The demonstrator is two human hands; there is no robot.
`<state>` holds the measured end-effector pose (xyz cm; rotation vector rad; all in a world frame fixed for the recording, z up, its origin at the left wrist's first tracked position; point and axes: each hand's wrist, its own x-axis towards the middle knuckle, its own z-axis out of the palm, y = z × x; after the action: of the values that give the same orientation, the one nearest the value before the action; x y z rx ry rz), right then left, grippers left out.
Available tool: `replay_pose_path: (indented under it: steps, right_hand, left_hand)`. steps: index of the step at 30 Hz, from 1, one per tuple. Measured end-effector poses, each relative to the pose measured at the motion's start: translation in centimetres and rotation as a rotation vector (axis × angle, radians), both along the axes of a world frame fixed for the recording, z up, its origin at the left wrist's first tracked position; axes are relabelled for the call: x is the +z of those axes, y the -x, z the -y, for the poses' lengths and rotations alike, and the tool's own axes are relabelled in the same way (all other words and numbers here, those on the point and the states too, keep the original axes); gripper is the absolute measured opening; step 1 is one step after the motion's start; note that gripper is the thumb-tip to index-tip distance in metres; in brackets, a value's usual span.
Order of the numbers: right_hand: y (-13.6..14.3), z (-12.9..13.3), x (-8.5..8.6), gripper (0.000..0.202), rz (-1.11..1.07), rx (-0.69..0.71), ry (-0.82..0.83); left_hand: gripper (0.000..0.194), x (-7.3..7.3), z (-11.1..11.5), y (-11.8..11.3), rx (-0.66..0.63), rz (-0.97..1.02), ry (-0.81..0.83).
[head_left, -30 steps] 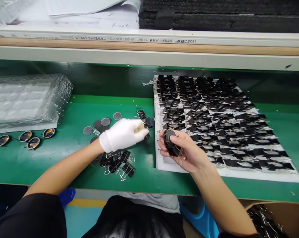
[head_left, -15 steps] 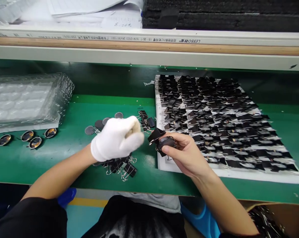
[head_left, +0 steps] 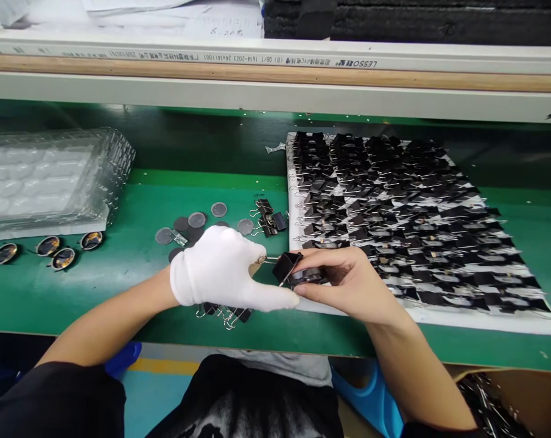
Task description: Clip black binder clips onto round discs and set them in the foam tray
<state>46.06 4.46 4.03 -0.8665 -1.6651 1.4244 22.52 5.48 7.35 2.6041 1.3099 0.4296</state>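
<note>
My left hand (head_left: 224, 267), in a white glove, has its thumb stretched below a black binder clip (head_left: 286, 266) and its fingers at the clip's wire handle. Whether it grips that handle is hard to see. In my bare right hand (head_left: 341, 280) is a dark round part (head_left: 306, 277), pinched between thumb and fingers, with the clip at its left side. Several grey discs (head_left: 196, 219) lie beyond the glove. More binder clips (head_left: 270, 219) rest beside the white board, and others (head_left: 238, 314) show partly below the glove.
Rows of clipped parts cover a white board (head_left: 298, 213) on the right. Clear plastic trays (head_left: 42, 179) are stacked at the left, with round amber-and-black parts (head_left: 64, 258) in front. A ledge (head_left: 257, 91) crosses behind; a box of metal pieces (head_left: 531, 401) stands lower right.
My left hand has moved right to the clip, its thumb now stretched out. My right hand still holds the round part in nearly the same place. The view has shifted slightly.
</note>
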Motion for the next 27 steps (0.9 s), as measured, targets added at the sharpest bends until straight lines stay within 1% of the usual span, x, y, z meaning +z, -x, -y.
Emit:
replay_pose_path:
  steps: [4,7,9,12,14,16,18,20,22,25,27]
  right_hand:
    - [0.2,0.0,-0.3,0.017,0.037,-0.017,-0.020]
    - [0.0,0.1,0.0,0.017,0.063,-0.037,-0.057]
    - [-0.4,0.1,0.4,0.020,0.073,-0.091,-0.123]
    - [-1.7,-0.2,1.3,0.021,0.150,-0.231,-0.227]
    - [-2.7,-0.7,1.9,0.019,0.251,-0.255,-0.255]
    - [-3.5,-1.3,2.5,0.019,0.352,-0.179,-0.267]
    - [-3.9,-2.0,3.3,0.021,0.435,-0.050,-0.288]
    - [-4.0,-2.5,4.2,0.021,0.500,0.076,-0.319]
    - [-3.8,-2.9,5.1,0.022,0.554,0.172,-0.352]
    - [-3.1,-3.3,6.3,0.019,0.629,0.279,-0.363]
    - [-2.8,-3.5,6.9,0.016,0.643,0.315,-0.346]
  left_hand:
    - [0.064,0.0,0.3,-0.1,0.011,-0.088,-0.102]
    - [0.062,-0.1,0.2,0.1,-0.007,-0.180,-0.181]
    - [0.057,-0.2,-0.1,0.2,-0.026,-0.157,-0.135]
    - [0.046,-0.7,-0.6,0.2,-0.051,0.022,0.038]
    - [0.043,-1.2,-0.8,-0.1,-0.068,0.121,0.127]
    - [0.044,-1.8,-0.7,-0.4,-0.093,0.156,0.163]
    - [0.044,-2.2,-0.3,-0.6,-0.125,0.156,0.170]
    - [0.043,-2.6,0.0,-0.8,-0.146,0.154,0.169]
    - [0.041,-2.8,0.4,-0.9,-0.158,0.157,0.179]
    - [0.043,-3.1,1.0,-1.3,-0.155,0.153,0.176]
    - [0.044,-3.2,1.3,-1.4,-0.155,0.143,0.168]
